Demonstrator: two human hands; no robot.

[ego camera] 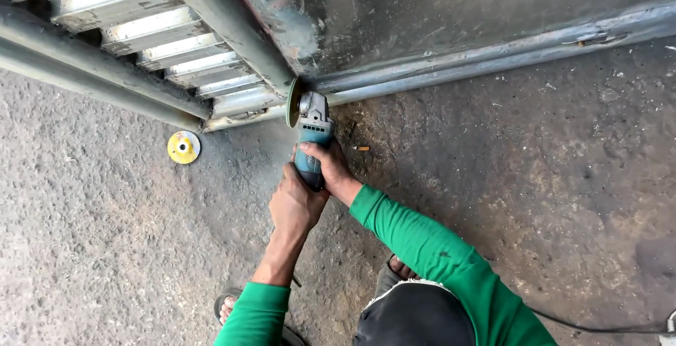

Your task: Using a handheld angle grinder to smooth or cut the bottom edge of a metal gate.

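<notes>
Near the centre of the frame, an angle grinder (310, 138) with a teal body and grey gear head is held in both hands. The right hand (329, 170) has its grip closed around the teal body just behind the gear head, fingers wrapped over the top. The left hand (294, 205) is closed around the rear end of the body, just below and touching the right hand, so the tool reaches up and away from both grips. The grinding disc (291, 102) stands on edge at the tool's upper end, against the lower corner of a grey metal gate (451, 15) where a round bottom rail (493, 54) meets an upright tube (232, 26).

Both forearms wear green sleeves (422, 244). A yellow spare disc (184, 147) lies flat on the rough concrete floor (105, 233) at centre left, well apart from the hands. A slatted metal panel (162, 43) fills the upper left. A small orange stub (362, 149) lies just right of the right hand. A black cable (598, 328) runs along the lower right.
</notes>
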